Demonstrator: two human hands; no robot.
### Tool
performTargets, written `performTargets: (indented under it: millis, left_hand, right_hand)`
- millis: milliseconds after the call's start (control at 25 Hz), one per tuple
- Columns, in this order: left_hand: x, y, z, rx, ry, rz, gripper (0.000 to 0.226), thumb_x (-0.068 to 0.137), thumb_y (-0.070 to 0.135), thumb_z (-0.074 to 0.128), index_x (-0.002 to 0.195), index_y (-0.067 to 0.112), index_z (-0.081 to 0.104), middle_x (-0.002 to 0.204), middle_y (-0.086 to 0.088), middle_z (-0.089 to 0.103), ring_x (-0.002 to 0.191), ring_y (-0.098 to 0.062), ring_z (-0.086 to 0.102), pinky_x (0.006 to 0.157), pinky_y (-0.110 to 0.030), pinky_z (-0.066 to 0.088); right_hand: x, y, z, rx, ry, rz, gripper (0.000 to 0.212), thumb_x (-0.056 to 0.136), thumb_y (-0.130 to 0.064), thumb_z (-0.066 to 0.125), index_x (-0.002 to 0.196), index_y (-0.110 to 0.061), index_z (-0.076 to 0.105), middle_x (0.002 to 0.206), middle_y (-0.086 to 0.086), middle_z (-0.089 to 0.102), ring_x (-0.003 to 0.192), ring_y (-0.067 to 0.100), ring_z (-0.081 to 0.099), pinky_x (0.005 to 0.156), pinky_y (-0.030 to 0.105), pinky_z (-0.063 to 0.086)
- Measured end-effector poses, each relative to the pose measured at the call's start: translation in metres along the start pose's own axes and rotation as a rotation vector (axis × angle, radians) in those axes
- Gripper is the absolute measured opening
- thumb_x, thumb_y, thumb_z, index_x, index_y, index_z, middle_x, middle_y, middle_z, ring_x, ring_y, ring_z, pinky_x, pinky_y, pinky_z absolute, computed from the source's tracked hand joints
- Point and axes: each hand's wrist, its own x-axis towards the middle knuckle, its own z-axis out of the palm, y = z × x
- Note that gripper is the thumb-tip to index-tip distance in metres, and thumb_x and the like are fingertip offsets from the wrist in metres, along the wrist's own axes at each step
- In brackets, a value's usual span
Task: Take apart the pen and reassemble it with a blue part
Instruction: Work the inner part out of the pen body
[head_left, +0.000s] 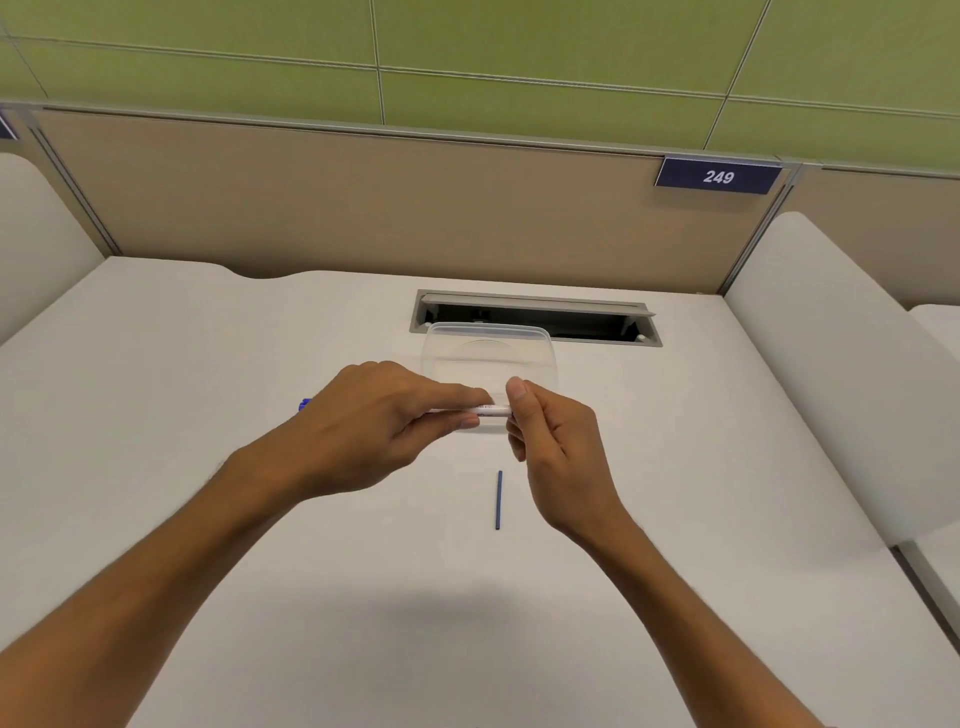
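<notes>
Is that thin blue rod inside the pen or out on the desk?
Out. The blue rod lies bare on the desk, below both hands, apart from the pen.

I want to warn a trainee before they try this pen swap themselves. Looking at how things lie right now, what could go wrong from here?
1. The thin dark-blue refill rod lies loose on the white desk, right beside the right hand; a wrist or sleeve could roll it away.
2. Both hands pinch the white pen barrel at its ends in mid-air, the left hand covering most of it; a freed small piece might drop.
3. The open cable slot behind the clear plastic container could swallow it.
</notes>
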Motion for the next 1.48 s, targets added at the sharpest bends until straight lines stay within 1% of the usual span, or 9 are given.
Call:
performTargets:
  millis: [160, 520, 680, 800, 880, 1000, 1120, 1360, 1480]
  left_hand:
    - [0.001, -0.001, -0.008, -0.149, -0.134, -0.042, 0.039, 0.095, 0.051, 0.035, 0.130, 0.046, 0.052, 0.049, 0.001, 0.034, 0.050, -0.017, 0.035, 0.049, -0.023, 0.026]
    - [0.001, -0.010, -0.020, -0.204, -0.164, -0.093, 0.036, 0.095, 0.046, 0.041, 0.128, 0.044, 0.054, 0.053, 0.003, 0.041, 0.050, -0.017, 0.037, 0.049, -0.024, 0.027]
    - [-0.002, -0.009, -0.017, -0.084, -0.123, -0.080, 0.034, 0.093, 0.054, 0.038, 0.115, 0.038, 0.058, 0.054, 0.012, 0.046, 0.054, -0.012, 0.043, 0.050, -0.024, 0.027]
    - [-0.003, -0.008, -0.015, -0.046, -0.100, -0.084, 0.039, 0.091, 0.059, 0.034, 0.102, 0.033, 0.061, 0.051, 0.014, 0.044, 0.054, -0.011, 0.044, 0.048, -0.027, 0.029]
    - [-0.003, -0.007, -0.014, -0.039, -0.095, -0.086, 0.039, 0.090, 0.059, 0.035, 0.097, 0.032, 0.062, 0.051, 0.015, 0.044, 0.054, -0.011, 0.044, 0.047, -0.027, 0.030]
    - [-0.003, -0.007, -0.014, -0.068, -0.091, -0.091, 0.037, 0.090, 0.058, 0.038, 0.091, 0.031, 0.063, 0.050, 0.015, 0.044, 0.052, -0.013, 0.044, 0.046, -0.027, 0.031]
    - [-0.004, -0.008, -0.014, -0.117, -0.089, -0.105, 0.036, 0.090, 0.057, 0.041, 0.088, 0.031, 0.065, 0.050, 0.012, 0.045, 0.050, -0.016, 0.043, 0.046, -0.026, 0.030]
    - [-0.005, -0.011, -0.011, -0.067, -0.035, -0.086, 0.035, 0.091, 0.055, 0.041, 0.088, 0.031, 0.066, 0.050, 0.015, 0.044, 0.051, -0.012, 0.043, 0.046, -0.024, 0.027]
    - [-0.006, -0.010, -0.008, -0.017, 0.016, -0.062, 0.032, 0.091, 0.052, 0.044, 0.089, 0.030, 0.067, 0.054, 0.017, 0.047, 0.050, -0.007, 0.041, 0.046, -0.026, 0.029]
  right_hand:
    - [-0.002, -0.004, -0.006, -0.130, -0.013, -0.181, 0.037, 0.102, -0.023, 0.038, 0.070, -0.008, 0.046, 0.060, 0.004, 0.046, 0.056, 0.018, 0.043, 0.052, 0.031, 0.034]
    - [-0.001, -0.004, -0.011, -0.022, -0.088, -0.083, 0.006, 0.094, -0.029, 0.055, 0.096, -0.023, 0.057, 0.090, -0.012, 0.061, 0.085, 0.008, 0.059, 0.065, 0.024, 0.048]
    - [0.002, -0.002, -0.011, 0.055, -0.012, 0.018, 0.033, 0.092, -0.049, 0.045, 0.083, -0.021, 0.060, 0.073, -0.010, 0.060, 0.067, 0.006, 0.054, 0.058, 0.019, 0.042]
    - [0.003, -0.002, -0.012, 0.082, 0.001, 0.054, 0.049, 0.097, -0.048, 0.046, 0.063, -0.016, 0.058, 0.059, -0.003, 0.054, 0.057, 0.004, 0.048, 0.057, 0.013, 0.038]
    - [0.002, -0.006, -0.012, 0.116, -0.032, 0.080, 0.045, 0.096, -0.042, 0.048, 0.057, -0.021, 0.057, 0.056, -0.003, 0.054, 0.054, 0.004, 0.047, 0.057, 0.011, 0.037]
    - [0.002, -0.007, -0.014, 0.200, -0.074, 0.128, 0.035, 0.096, -0.025, 0.057, 0.064, -0.011, 0.065, 0.055, 0.000, 0.055, 0.050, 0.002, 0.046, 0.054, 0.009, 0.036]
    - [0.002, -0.006, -0.017, 0.220, -0.105, 0.127, 0.024, 0.094, -0.020, 0.062, 0.077, -0.006, 0.071, 0.060, -0.001, 0.061, 0.053, 0.002, 0.051, 0.055, 0.009, 0.038]
    - [0.000, -0.002, -0.021, 0.198, -0.113, 0.121, 0.002, 0.088, -0.014, 0.071, 0.087, -0.015, 0.072, 0.079, -0.011, 0.070, 0.076, 0.002, 0.063, 0.059, 0.016, 0.042]
    - [-0.001, -0.001, -0.020, 0.192, -0.097, 0.132, 0.007, 0.086, -0.021, 0.073, 0.092, -0.019, 0.070, 0.083, -0.011, 0.070, 0.080, 0.004, 0.065, 0.061, 0.022, 0.044]
